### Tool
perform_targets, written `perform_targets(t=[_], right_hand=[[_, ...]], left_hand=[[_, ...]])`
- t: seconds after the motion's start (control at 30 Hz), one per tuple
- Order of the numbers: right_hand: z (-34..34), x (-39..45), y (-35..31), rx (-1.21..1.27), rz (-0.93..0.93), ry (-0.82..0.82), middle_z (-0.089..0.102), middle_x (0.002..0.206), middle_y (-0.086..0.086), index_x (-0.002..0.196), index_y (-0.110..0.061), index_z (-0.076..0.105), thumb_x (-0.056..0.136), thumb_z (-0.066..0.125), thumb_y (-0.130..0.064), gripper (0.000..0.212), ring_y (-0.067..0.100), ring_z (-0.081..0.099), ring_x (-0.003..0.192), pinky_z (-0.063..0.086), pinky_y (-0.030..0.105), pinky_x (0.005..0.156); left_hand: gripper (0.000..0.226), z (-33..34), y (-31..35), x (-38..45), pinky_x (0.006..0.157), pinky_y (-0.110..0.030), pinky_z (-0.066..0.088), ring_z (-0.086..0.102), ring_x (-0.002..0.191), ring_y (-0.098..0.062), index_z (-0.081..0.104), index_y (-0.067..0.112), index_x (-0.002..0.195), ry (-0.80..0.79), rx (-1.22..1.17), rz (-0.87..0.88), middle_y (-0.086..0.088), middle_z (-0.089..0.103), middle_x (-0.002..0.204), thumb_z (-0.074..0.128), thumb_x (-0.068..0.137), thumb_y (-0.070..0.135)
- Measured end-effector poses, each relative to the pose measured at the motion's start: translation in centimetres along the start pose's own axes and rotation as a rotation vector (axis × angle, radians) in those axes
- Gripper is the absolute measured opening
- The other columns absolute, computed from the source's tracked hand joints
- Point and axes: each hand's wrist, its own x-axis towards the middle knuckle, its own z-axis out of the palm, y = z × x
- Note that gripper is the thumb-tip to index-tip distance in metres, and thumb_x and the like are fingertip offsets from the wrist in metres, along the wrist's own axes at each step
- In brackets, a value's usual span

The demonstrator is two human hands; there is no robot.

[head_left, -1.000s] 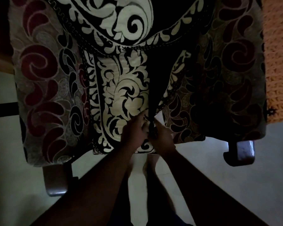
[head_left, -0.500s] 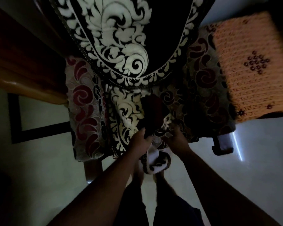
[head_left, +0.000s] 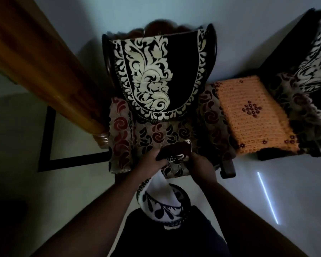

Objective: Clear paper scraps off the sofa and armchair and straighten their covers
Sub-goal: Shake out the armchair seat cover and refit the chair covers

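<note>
We have the seat cover (head_left: 163, 199) bunched at the near edge of the armchair (head_left: 156, 138), and both our hands grip it there: the left hand (head_left: 148, 161) curls its fingers around the dark gathered fold, and the right hand (head_left: 200, 164) pinches the same fold from the other side. The loose end of the cover hangs down near us, in front of our legs, its pale side showing. The seat cushion lies bare under its red swirls, so we judge this cover is off its place and must yet be spread and smoothed. The back cover (head_left: 156, 75) on the far side hangs flat over the chair back and looks tidy. We see no paper scraps on the seat, though the room is dim and small bits could hide. To the right stands an orange stool (head_left: 252, 115), and further right the sofa (head_left: 304, 75), blurred, its cover rumpled; that part, as far as we can tell, remains to do
</note>
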Motion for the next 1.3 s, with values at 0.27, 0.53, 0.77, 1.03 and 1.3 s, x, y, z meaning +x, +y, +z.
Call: perform_targets(t=[0.27, 0.53, 0.77, 1.03, 1.3], right_hand=[[-7.5, -2.0, 2.1, 0.276, -0.215, -0.022, 0.069, 0.102, -0.003, 0.114, -0.019, 0.067, 0.092, 0.062, -0.016, 0.023, 0.018, 0.066, 0.095, 0.049, 0.028, 0.073], [-10.2, -7.8, -3.1, 0.207, -0.702, -0.162, 0.072, 0.094, -0.005, 0.102, -0.021, 0.072, 0.093, 0.065, -0.020, 0.012, 0.009, 0.064, 0.079, 0.048, 0.023, 0.066], [-10.5, -13.6, -9.0, 0.270, -0.687, -0.282, 0.067, 0.081, -0.009, 0.082, -0.033, 0.061, 0.084, 0.071, -0.039, 0.012, 0.008, 0.063, 0.076, 0.053, 0.034, 0.070], [-5.3, -20.1, -8.0, -0.043, -0.671, -0.539, 0.069, 0.097, -0.002, 0.116, -0.021, 0.067, 0.089, 0.073, -0.044, 0.036, 0.009, 0.061, 0.079, 0.044, 0.018, 0.065], [-1.6, -30.7, -15.0, 0.312, -0.589, -0.432, 0.063, 0.124, -0.008, 0.136, -0.021, 0.058, 0.095, 0.061, -0.046, 0.048, 0.010, 0.059, 0.116, 0.046, 0.027, 0.100]], left_hand=[[0.077, 0.8, 0.7, -8.5, 0.084, -0.024, 0.049, 0.062, 0.113, -0.010, 0.059, 0.029, 0.129, 0.257, 0.166, 0.044, 0.015, 0.065, 0.115, 0.066, 0.071, 0.078], [0.099, 7.8, 0.4, -15.7, 0.106, -0.044, 0.045, 0.047, 0.135, -0.023, 0.030, 0.044, 0.148, 0.404, 0.460, -0.006, 0.005, 0.043, 0.152, 0.068, 0.064, 0.078], [0.033, 8.7, 2.5, -23.3, 0.088, -0.036, 0.053, 0.066, 0.104, -0.024, 0.067, 0.026, 0.119, 0.729, 0.090, -0.072, -0.004, 0.070, 0.115, 0.054, 0.090, 0.035], [0.016, 7.7, -4.0, -34.0, 0.063, -0.031, 0.041, 0.061, 0.076, -0.021, 0.064, 0.015, 0.089, 1.044, -0.324, -0.096, -0.004, 0.065, 0.081, 0.050, 0.097, 0.019], [0.029, 9.6, -13.2, -45.6, 0.089, -0.038, 0.046, 0.062, 0.110, -0.024, 0.059, 0.031, 0.112, 0.893, 0.254, -0.380, 0.003, 0.068, 0.113, 0.055, 0.087, 0.046]])
